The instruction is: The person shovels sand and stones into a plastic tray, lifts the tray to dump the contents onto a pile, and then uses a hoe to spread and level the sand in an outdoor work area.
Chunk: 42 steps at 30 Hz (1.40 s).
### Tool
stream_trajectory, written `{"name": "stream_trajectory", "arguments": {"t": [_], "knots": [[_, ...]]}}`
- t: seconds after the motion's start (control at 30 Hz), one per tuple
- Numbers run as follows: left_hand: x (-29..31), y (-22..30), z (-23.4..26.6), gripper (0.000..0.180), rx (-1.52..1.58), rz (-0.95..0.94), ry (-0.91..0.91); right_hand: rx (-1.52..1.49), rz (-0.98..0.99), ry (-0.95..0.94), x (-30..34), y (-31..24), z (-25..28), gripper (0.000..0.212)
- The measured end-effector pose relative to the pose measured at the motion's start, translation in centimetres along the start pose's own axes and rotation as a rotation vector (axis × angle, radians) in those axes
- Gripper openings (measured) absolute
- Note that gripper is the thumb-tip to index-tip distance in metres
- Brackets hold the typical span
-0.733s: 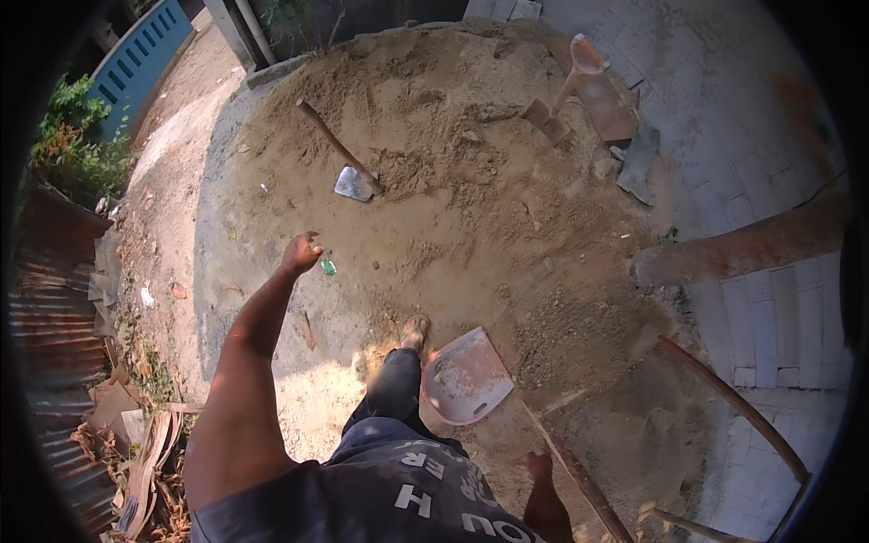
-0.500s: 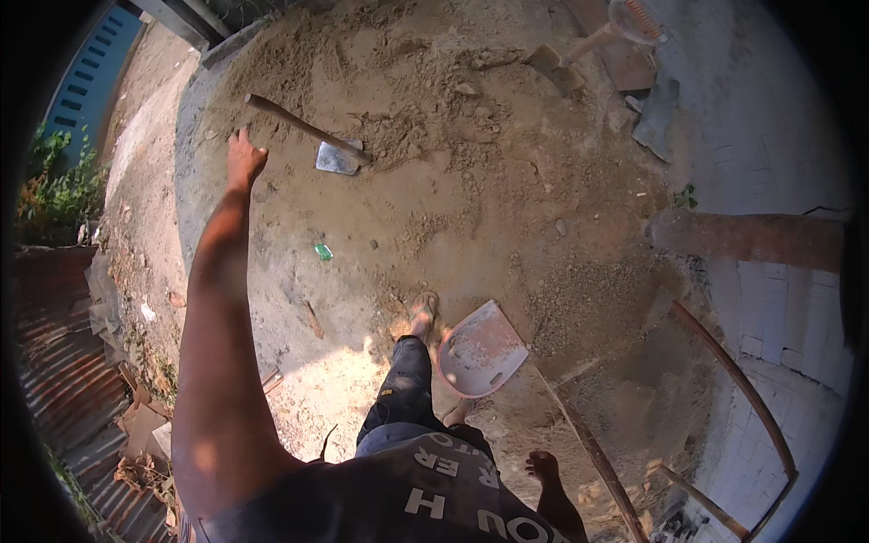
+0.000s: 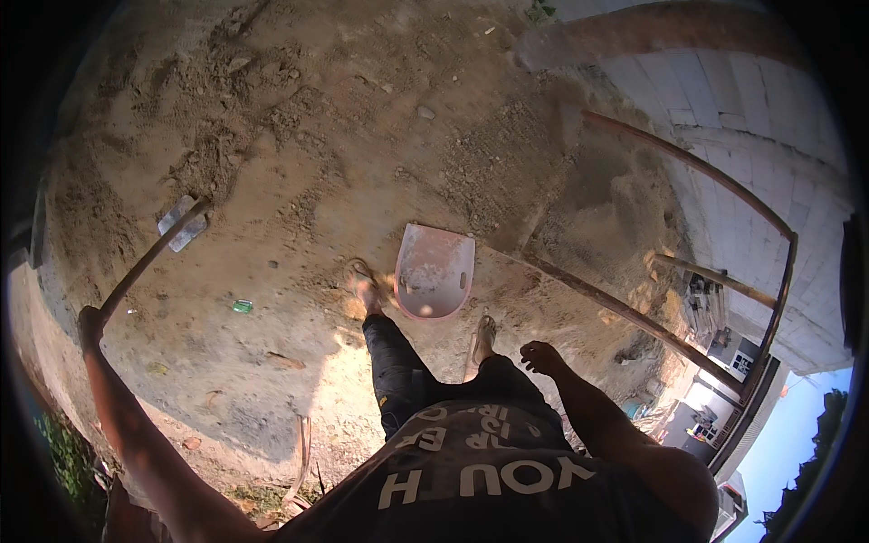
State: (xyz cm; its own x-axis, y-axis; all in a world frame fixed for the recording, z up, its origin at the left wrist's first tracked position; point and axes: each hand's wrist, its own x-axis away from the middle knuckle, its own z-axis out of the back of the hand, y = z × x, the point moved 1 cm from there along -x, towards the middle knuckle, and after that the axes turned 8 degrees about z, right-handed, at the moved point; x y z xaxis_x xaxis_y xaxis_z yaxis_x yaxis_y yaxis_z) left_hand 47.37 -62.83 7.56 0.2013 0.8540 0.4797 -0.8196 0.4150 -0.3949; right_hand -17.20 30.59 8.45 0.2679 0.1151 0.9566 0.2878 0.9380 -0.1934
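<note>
Hoe [image 3: 149,257]: blade [image 3: 175,228] lay on sandy ground [image 3: 344,199], front-left.
L hand [image 3: 90,326]: apparently wrapped round handle [image 3: 116,297] end.
R hand [image 3: 541,357]: hung empty, fingers loosely curled, nr R foot [image 3: 486,331].
Step (judged): picking up hoe.
Next move: prob. called for firm grip, then lift; R hand poss. needed.
Diff vs prior frame: L hand had been off handle, was now on it.

A long-handled hoe with a slim brown wooden shaft [image 3: 145,261] slants across the sandy ground over on the person's left. Its flat, squarish grey metal blade [image 3: 188,235] sits at the far end, partly crossed by the shaft, catching pale light. The near end is inside the left hand's [image 3: 90,326] grip.
</note>
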Motion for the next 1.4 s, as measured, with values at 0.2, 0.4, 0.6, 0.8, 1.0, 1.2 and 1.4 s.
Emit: {"name": "stream_trajectory", "arguments": {"t": [0.2, 0.4, 0.6, 0.8, 1.0, 1.2, 1.4], "knots": [[14.2, 30.1, -0.1, 0.016, 0.984, 0.311, -0.965, 0.323, 0.369, 0.002, -3.3, 1.0, -1.1, 0.036], [27.0, 41.5, -1.2, 0.012, 1.563, 0.5, -0.888, 0.026, 0.507, -0.12, -5.3, -11.7, -4.8, 0.034], [46.3, 52.1, 5.1, 0.012, 1.706, 0.442, -1.025, 0.248, 0.79, -0.234, -8.9, -14.3, -6.2, 0.05], [63.6, 66.9, 3.9, 0.039, 1.196, -0.301, -0.758, -0.358, 0.361, -0.313, -15.6, -12.2, -0.7, 0.068], [69.4, 89.5, 2.0, 0.056, 0.829, -0.409, -0.656, -0.756, 0.208, 0.13, -26.8, -2.8, 17.6, 0.027], [61.5, 114.7, 3.7, 0.042, 0.996, -0.502, -0.769, -0.898, 0.536, 0.305, -34.6, -5.6, 41.6, 0.02], [57.5, 125.0, 6.6, 0.041, 1.036, -0.499, -0.892, -0.669, 0.415, 0.469, -40.6, -6.1, 48.6, 0.017]]}}
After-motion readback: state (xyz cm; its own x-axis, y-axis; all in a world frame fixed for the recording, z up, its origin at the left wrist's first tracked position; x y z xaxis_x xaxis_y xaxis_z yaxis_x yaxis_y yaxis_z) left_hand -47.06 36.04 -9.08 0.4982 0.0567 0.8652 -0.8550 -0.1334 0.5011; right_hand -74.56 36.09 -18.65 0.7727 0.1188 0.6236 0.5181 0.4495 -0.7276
